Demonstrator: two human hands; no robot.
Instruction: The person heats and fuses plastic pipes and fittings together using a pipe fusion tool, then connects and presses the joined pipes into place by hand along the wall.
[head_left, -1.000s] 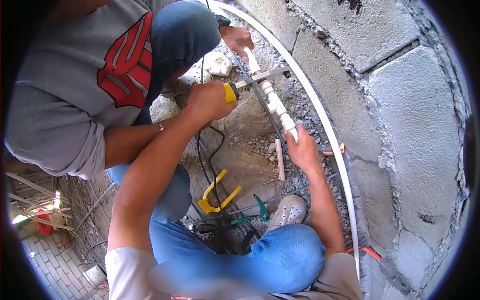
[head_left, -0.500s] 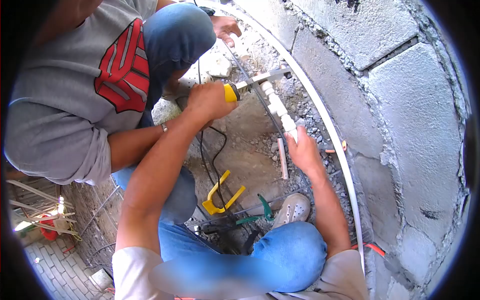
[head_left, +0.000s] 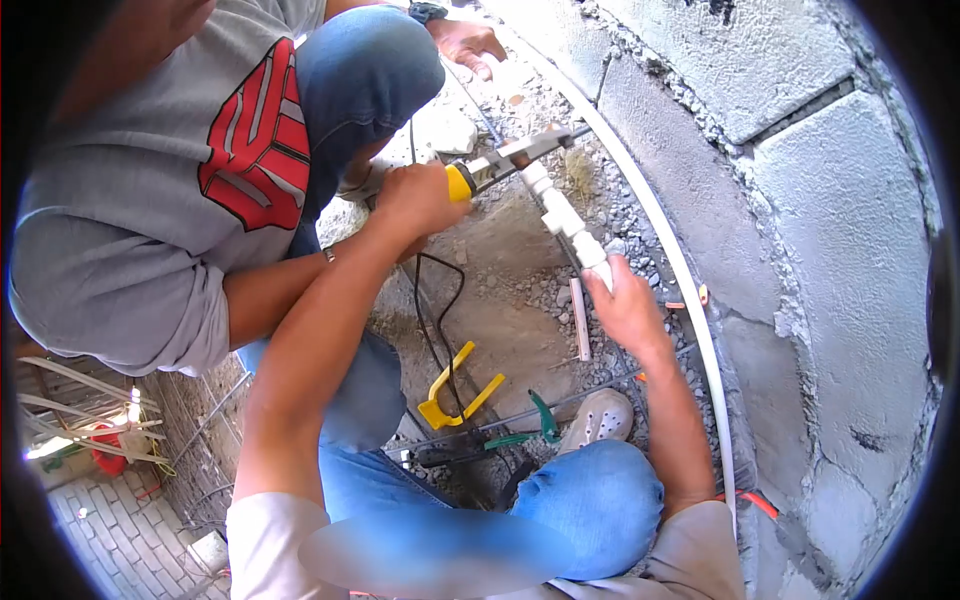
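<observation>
My left hand (head_left: pixel 415 202) is wrapped round the yellow handle (head_left: pixel 459 183) of a tool with a flat metal plate (head_left: pixel 540 146). Beside the near side of this plate is the end of a white pipe assembly with fittings (head_left: pixel 563 215). Its lower end is gripped in my right hand (head_left: pixel 628 308). A co-worker's forearm (head_left: pixel 262 297) passes under my left forearm, and that hand is mostly hidden behind mine. The co-worker's other hand (head_left: pixel 472 48) is above the plate; what it holds, if anything, is washed out by glare.
A long white pipe (head_left: pixel 675 250) curves along the block wall (head_left: pixel 840 260). A yellow forked stand (head_left: pixel 434 414), a green-handled tool (head_left: pixel 545 418), black cables (head_left: pixel 420 310) and a short pipe piece (head_left: pixel 580 320) lie on the gravelly ground. The co-worker's knee (head_left: pixel 375 75) is at upper left.
The co-worker's upper hand and its white pipe have come away from the plate. My right hand still holds the fittings at the plate. The view has shifted slightly.
</observation>
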